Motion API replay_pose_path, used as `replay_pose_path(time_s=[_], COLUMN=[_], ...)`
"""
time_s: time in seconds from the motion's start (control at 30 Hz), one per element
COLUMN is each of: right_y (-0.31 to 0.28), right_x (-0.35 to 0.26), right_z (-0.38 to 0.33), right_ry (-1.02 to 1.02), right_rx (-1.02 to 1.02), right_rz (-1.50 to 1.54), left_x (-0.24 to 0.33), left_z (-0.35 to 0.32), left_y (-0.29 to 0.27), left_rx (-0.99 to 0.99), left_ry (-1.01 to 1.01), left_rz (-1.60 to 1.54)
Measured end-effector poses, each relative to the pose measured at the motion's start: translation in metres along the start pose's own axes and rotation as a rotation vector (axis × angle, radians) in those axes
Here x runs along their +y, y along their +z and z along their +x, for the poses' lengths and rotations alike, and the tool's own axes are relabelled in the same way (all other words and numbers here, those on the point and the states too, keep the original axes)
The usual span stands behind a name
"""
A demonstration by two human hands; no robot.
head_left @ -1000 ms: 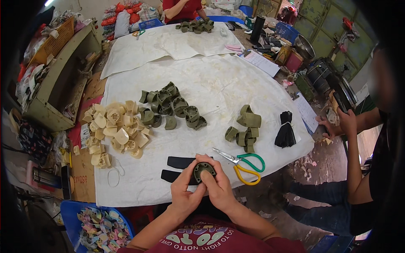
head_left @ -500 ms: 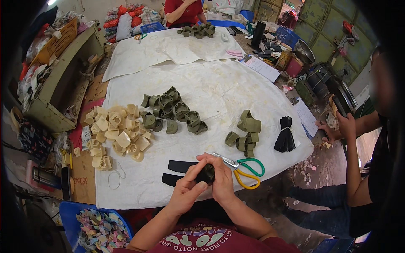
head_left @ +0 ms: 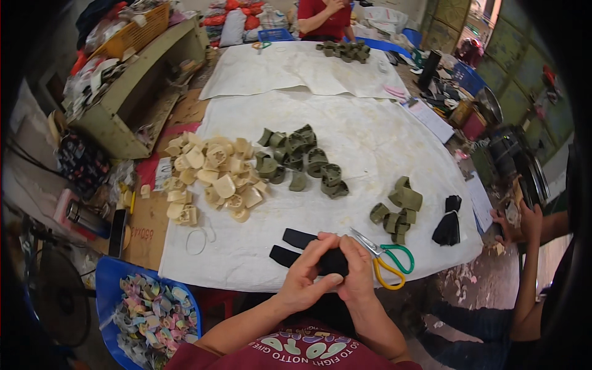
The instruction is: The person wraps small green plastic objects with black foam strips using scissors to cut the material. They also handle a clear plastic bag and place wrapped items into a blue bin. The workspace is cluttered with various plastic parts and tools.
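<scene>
broad white sheet (head_left: 370, 142) spread over the table, wrinkled, bearing nearly everything else. second white sheet (head_left: 296, 68) farther off, with a cluster of olive pieces (head_left: 345, 50) near a person in a red top (head_left: 324, 15) at the far edge. grey-green shelf unit (head_left: 132, 80) off to the left, crammed with clutter. blue tub (head_left: 111, 290) at lower left, filled with pastel scraps.

on the main sheet: heap of cream-coloured folded pieces (head_left: 213, 179) at left, spilling onto the cardboard; pile of olive green loops (head_left: 302, 160) in the middle; smaller olive stack (head_left: 398, 206) to the right; black tied bundle (head_left: 448, 222) just beyond it. two flat black strips (head_left: 293, 243) lying near the front edge, partly covered by the hands. scissors with green and yellow handles (head_left: 385, 262) just right of the hands, blades pointing toward them.

front and centre: left hand (head_left: 305, 274) and right hand (head_left: 354, 271) pressed together, fingers curled shut around a small black piece (head_left: 333, 262). dark, soft-looking, mostly hidden between thumbs and fingers; shape not clear. held just above the near edge of the sheet, over the black strips.

another person's hand (head_left: 524, 219) at far right, raised beside the table, clutching something small.
</scene>
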State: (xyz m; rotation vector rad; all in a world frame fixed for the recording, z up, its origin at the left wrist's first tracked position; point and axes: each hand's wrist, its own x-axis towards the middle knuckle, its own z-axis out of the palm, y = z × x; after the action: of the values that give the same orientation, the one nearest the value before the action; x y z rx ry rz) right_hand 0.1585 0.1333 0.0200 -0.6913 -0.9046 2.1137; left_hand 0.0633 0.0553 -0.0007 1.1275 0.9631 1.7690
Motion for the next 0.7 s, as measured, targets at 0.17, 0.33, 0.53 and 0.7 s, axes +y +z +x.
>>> replay_pose_path(time_s=[0.17,0.33,0.53,0.7], right_y=[0.002,0.007,0.005,0.010], right_x=[-0.010,0.010,-0.002,0.009], right_z=[-0.001,0.000,0.006,0.002], right_ry=[0.094,-0.125,-0.033,-0.606], right_rx=[-0.136,-0.095,-0.209,-0.129], right_rz=[0.100,-0.099,-0.039,-0.790], left_x=[0.004,0.002,0.011,-0.007], left_z=[-0.001,0.002,0.002,0.001], left_y=[-0.003,-0.010,-0.002,-0.011], left_rx=[0.089,0.019,0.180,0.194], left_ry=[-0.003,0.087,0.006,-0.023], left_rz=[-0.179,0.077,-0.235,-0.172])
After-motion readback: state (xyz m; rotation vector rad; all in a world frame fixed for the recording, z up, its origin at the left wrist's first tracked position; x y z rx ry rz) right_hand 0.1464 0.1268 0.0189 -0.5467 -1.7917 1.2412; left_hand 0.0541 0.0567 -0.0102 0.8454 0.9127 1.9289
